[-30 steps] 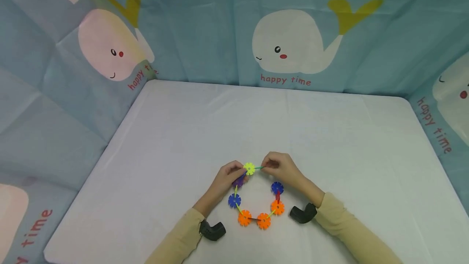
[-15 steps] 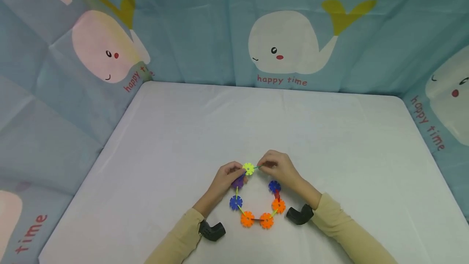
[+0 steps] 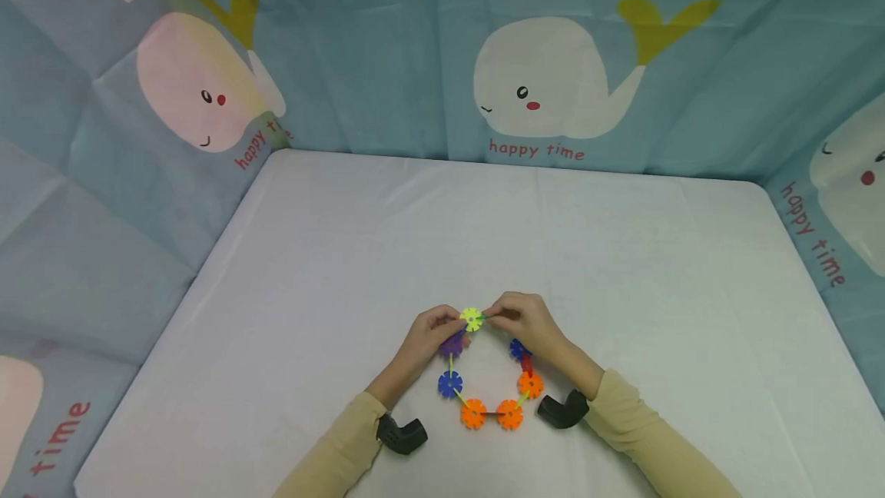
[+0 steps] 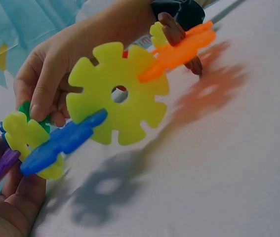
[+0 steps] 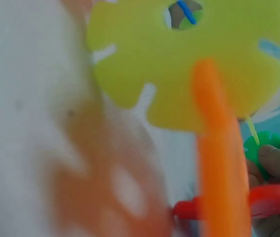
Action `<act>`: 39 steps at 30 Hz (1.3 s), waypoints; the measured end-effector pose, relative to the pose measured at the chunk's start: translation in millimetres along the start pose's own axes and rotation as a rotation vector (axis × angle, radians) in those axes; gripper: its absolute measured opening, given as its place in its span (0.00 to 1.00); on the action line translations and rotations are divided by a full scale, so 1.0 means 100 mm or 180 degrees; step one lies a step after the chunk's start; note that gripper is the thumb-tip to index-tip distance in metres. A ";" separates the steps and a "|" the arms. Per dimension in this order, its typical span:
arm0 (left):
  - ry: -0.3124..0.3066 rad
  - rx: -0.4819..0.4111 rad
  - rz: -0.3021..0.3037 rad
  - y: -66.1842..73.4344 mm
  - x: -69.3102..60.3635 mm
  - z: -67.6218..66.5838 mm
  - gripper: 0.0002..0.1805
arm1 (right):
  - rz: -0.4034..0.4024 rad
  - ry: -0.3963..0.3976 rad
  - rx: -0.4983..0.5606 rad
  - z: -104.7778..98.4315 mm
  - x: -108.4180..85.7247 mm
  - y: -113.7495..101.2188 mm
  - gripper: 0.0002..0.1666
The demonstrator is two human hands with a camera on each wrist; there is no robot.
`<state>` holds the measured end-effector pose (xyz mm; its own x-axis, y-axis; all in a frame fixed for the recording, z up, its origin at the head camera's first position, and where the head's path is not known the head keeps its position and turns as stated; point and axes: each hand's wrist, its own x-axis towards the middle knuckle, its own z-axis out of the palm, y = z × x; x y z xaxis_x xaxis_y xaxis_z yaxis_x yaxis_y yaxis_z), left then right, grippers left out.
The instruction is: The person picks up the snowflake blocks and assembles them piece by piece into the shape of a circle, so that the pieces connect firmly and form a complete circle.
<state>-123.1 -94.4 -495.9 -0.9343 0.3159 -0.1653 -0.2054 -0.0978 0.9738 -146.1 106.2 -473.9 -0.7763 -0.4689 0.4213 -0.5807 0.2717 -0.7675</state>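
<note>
A chain of slotted plastic discs curves in an unclosed ring above the white table. My left hand (image 3: 423, 338) pinches it near the purple disc (image 3: 452, 346) and the small yellow disc (image 3: 472, 320). A green disc (image 5: 273, 138) is pinched between thumb and fingers of my right hand (image 3: 531, 323). The green disc's edge meets the yellow disc; how deep it sits in a slot I cannot tell. Farther along hang a blue disc (image 3: 450, 384), orange discs (image 3: 473, 413), a red disc (image 3: 528, 366) and an end blue disc (image 3: 517, 350), close below my right hand.
Black curved devices sit at both wrists, one at the left (image 3: 402, 436) and one at the right (image 3: 563, 410). The white tabletop (image 3: 484, 237) stretches out beyond the hands. A blue whale-print curtain (image 3: 401, 60) borders the table at the back and sides.
My right hand has moved left, bringing the green disc up to the yellow one. The lower part of the chain has swung slightly right. My left hand keeps its hold.
</note>
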 end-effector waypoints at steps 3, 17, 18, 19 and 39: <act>-0.0044 0.0019 0.0004 0.12 -0.04 0.03 0.07 | 0.0056 -0.0050 0.0088 -0.01 -0.01 0.01 0.07; -0.0216 0.0229 -0.0004 0.28 -0.12 0.01 0.09 | -0.0072 -0.0145 0.0382 -0.07 0.09 -0.32 0.08; -0.0215 0.0202 -0.0007 0.28 -0.12 0.01 0.09 | -0.0051 -0.0158 0.0408 -0.07 0.09 -0.31 0.07; -0.0206 0.0175 -0.0011 0.27 -0.12 0.01 0.09 | 0.0000 -0.0183 0.0442 -0.07 0.09 -0.30 0.07; -0.0254 0.0166 0.0048 0.21 -0.08 0.05 0.06 | 0.1835 -0.1056 0.1030 -0.47 -0.41 0.07 0.16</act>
<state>-118.4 -94.2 -473.5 -0.9105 0.3892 -0.1396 -0.1740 -0.0545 0.9832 -130.3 167.1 -473.7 -0.7914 -0.5701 -0.2206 0.0381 0.3143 -0.9486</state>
